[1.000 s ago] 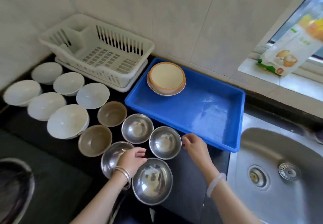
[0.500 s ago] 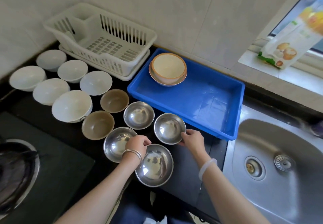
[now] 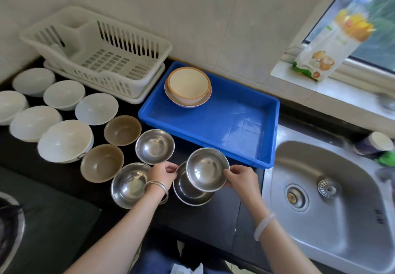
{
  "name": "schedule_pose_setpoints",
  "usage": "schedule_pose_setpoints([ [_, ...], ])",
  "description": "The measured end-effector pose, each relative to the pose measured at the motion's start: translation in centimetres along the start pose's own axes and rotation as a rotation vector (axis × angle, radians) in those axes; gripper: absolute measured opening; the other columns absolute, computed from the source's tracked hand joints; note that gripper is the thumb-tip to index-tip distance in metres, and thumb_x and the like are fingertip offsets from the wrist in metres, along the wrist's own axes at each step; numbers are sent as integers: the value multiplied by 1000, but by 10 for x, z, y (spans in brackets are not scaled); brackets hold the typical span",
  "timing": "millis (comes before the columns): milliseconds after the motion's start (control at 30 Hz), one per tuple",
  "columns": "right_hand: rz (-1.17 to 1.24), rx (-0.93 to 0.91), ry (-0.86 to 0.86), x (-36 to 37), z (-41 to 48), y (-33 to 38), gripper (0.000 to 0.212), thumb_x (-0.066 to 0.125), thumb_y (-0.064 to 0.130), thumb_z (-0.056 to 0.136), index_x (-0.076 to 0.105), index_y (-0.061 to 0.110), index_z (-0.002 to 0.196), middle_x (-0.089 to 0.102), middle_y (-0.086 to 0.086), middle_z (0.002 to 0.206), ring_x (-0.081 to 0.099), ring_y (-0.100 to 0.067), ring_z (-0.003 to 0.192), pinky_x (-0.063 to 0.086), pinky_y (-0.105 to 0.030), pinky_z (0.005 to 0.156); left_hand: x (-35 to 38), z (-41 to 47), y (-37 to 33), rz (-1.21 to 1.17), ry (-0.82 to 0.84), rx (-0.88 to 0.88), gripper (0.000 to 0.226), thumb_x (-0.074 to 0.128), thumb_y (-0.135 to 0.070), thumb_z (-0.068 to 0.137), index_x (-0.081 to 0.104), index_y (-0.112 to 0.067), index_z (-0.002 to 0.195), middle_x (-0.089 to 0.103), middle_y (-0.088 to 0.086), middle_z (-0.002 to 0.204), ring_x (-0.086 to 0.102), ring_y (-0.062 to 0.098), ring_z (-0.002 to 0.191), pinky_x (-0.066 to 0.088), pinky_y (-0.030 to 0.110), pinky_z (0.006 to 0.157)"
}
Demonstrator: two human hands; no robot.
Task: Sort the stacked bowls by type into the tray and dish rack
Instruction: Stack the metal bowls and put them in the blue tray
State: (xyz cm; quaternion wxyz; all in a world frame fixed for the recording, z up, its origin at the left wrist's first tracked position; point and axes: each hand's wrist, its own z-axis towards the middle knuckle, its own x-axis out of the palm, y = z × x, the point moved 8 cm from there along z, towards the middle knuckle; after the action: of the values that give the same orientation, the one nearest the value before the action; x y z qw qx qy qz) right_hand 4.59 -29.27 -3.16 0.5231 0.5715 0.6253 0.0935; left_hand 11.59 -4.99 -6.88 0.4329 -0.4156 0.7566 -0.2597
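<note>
My right hand [image 3: 241, 177] holds a steel bowl [image 3: 206, 169] by its right rim, lifted and tilted over a second steel bowl [image 3: 190, 196] on the black counter. My left hand [image 3: 162, 174] pinches the left rim of that lower bowl. Two more steel bowls [image 3: 155, 145] [image 3: 128, 184] sit to the left, with two brown bowls [image 3: 122, 130] [image 3: 102, 162] beyond them. Several white bowls [image 3: 66, 140] fill the far left. The blue tray [image 3: 235, 124] holds a cream bowl with an orange rim [image 3: 188, 85], stacked on another. The white dish rack [image 3: 102, 59] is empty.
A steel sink [image 3: 333, 199] lies to the right of the counter. A printed carton [image 3: 324, 51] leans on the window sill. A small jar [image 3: 374, 143] and a green scrubber stand at the sink's back edge. A stove burner [image 3: 8, 226] is at the lower left.
My right hand has lifted the steel bowl off the counter and carried it toward me, over the nearest steel bowl. My left hand shifted right onto that lower bowl's rim.
</note>
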Motion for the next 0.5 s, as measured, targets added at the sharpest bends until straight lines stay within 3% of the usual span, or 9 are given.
schedule_pose_setpoints([
  [167, -26, 14, 5, 8, -7, -6, 17, 63, 16, 83, 72, 14, 69, 73, -1, 63, 72, -16, 68, 59, -40, 77, 7, -3, 21, -227, 45, -168, 21, 62, -1, 82, 65, 1, 103, 66, 17, 96, 61, 25, 84, 55, 36, 76],
  [233, -18, 20, 5, 12, -10, -6, 17, 63, 16, 82, 72, 13, 68, 73, -2, 64, 72, -17, 68, 59, -39, 77, 13, -6, 26, -291, 84, -227, 27, 58, -1, 86, 60, 3, 113, 63, 20, 101, 59, 26, 89, 54, 32, 72],
  [400, -35, 29, 3, 21, -13, -11, 16, 64, 17, 82, 70, 14, 68, 72, -2, 64, 71, -13, 62, 58, -34, 72, 19, -10, 26, -377, 121, -292, 31, 51, -1, 90, 55, 2, 121, 60, 24, 117, 59, 32, 105, 50, 37, 83],
  [500, -36, 34, -2, 23, -10, -15, 12, 67, 20, 81, 67, 17, 69, 71, 0, 67, 70, -15, 65, 57, -34, 71, 21, -12, 26, -375, 150, -302, 34, 53, -2, 89, 54, 0, 123, 60, 23, 118, 57, 26, 98, 50, 37, 82],
])
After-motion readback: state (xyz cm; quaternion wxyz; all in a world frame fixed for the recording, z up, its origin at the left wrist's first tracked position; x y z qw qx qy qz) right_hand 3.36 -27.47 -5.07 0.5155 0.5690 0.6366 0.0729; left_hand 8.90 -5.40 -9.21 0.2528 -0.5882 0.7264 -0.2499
